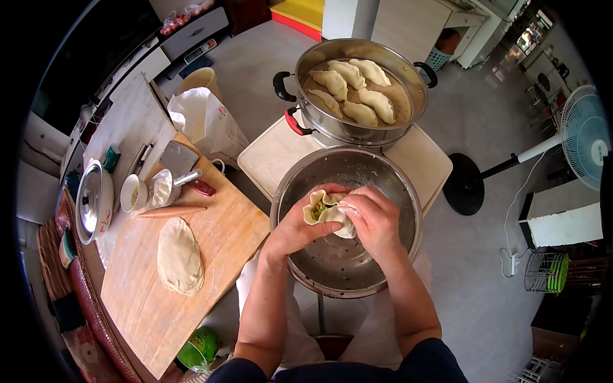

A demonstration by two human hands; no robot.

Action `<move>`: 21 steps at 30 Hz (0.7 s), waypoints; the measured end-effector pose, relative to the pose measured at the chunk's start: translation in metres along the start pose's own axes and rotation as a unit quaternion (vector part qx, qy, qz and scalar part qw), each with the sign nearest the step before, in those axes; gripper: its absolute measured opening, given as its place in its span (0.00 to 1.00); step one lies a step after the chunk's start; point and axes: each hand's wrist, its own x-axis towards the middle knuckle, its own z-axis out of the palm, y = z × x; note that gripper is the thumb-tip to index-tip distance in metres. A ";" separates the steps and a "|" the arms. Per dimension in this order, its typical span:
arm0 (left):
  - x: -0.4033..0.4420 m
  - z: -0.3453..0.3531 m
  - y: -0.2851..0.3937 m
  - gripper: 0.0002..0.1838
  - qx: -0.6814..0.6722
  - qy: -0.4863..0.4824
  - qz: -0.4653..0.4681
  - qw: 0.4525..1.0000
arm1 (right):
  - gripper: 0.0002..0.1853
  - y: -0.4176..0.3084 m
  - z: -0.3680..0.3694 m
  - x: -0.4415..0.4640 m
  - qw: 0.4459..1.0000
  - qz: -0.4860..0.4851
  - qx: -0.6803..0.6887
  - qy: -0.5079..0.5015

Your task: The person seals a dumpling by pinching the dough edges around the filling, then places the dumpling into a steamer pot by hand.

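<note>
A partly closed dumpling [343, 225], with green and yellow filling showing at its left end, is held over a wide metal bowl [300, 271]. My left hand [299, 223] cups it from the left, thumb across the front. The fingers of my right hand [373, 220] pinch the dough edge on its right side. Inside the bowl a little dark residue sticks to the wall. Behind it, a steamer pot [357, 131] with black handles holds several shaped dumplings [361, 113]. A large oval piece of dough [180, 256] lies on the wooden board [236, 255] to my left.
On the board are a rolling pin [171, 211], a metal scraper [179, 157] and a bowl of flour [161, 188]. A lidded pot [94, 201] stands farther left. A white sack [207, 124] is beyond the board, a standing fan [584, 137] at right.
</note>
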 end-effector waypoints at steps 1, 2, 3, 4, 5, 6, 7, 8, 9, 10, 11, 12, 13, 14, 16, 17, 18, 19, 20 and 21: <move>0.000 0.000 -0.001 0.36 -0.002 -0.001 0.002 1.000 | 0.10 0.000 0.000 0.000 1.000 0.003 0.005 0.000; 0.000 0.000 -0.001 0.36 0.000 0.001 0.006 1.000 | 0.11 0.000 0.000 0.000 1.000 0.006 0.010 0.000; 0.001 0.000 -0.001 0.36 0.002 0.003 0.010 1.000 | 0.12 0.000 -0.001 0.000 1.000 0.009 0.015 -0.001; 0.000 0.000 -0.001 0.36 0.004 0.005 0.014 1.000 | 0.13 -0.002 -0.002 0.001 0.999 0.025 0.019 -0.007; 0.000 -0.002 -0.002 0.36 0.003 0.010 0.013 1.000 | 0.13 -0.007 -0.005 0.003 0.999 0.041 0.022 -0.014; -0.001 -0.003 -0.004 0.36 0.002 0.014 0.012 1.000 | 0.13 -0.009 -0.007 0.004 0.998 0.058 0.026 -0.021; -0.001 -0.004 -0.005 0.36 0.000 0.018 0.010 1.000 | 0.14 -0.010 -0.006 0.004 0.998 0.057 0.025 -0.009; -0.001 -0.004 -0.004 0.35 0.009 0.017 0.015 1.000 | 0.14 -0.010 -0.006 0.004 0.998 0.056 0.024 0.004; -0.001 -0.004 -0.002 0.34 0.018 0.016 0.020 1.000 | 0.15 -0.010 -0.005 0.004 0.998 0.054 0.023 0.016; 0.000 -0.003 -0.001 0.34 0.028 0.016 0.024 0.999 | 0.15 -0.011 -0.006 0.006 0.999 0.028 0.000 0.015; 0.001 -0.004 -0.002 0.34 0.036 0.018 0.029 0.999 | 0.15 -0.013 -0.010 0.008 1.000 0.002 -0.022 0.013; 0.002 -0.004 -0.003 0.34 0.044 0.020 0.032 0.998 | 0.16 -0.014 -0.011 0.009 0.999 -0.024 -0.045 0.011; 0.003 -0.004 -0.004 0.34 0.052 0.022 0.036 0.998 | 0.16 -0.014 -0.010 0.009 0.998 -0.032 -0.052 0.006; 0.004 -0.003 -0.006 0.34 0.051 0.029 0.035 0.998 | 0.16 -0.015 -0.007 0.008 0.997 -0.041 -0.059 0.001; 0.005 -0.002 -0.009 0.34 0.052 0.044 0.033 0.997 | 0.17 -0.017 -0.002 0.006 0.996 -0.052 -0.072 -0.006; 0.004 -0.002 -0.008 0.34 0.062 0.045 0.031 0.997 | 0.17 -0.018 0.000 0.007 0.995 -0.055 -0.078 -0.010; 0.004 -0.001 -0.006 0.35 0.072 0.046 0.029 0.996 | 0.17 -0.020 0.001 0.009 0.995 -0.058 -0.085 -0.014; 0.004 0.000 -0.005 0.35 0.083 0.047 0.027 0.995 | 0.17 -0.020 0.002 0.009 0.994 -0.060 -0.091 -0.018; 0.004 0.001 -0.006 0.34 0.076 0.052 0.030 0.995 | 0.17 -0.020 0.002 0.009 0.993 -0.060 -0.096 -0.023; 0.004 0.002 -0.006 0.33 0.069 0.058 0.032 0.995 | 0.17 -0.018 0.003 0.008 0.993 -0.061 -0.101 -0.028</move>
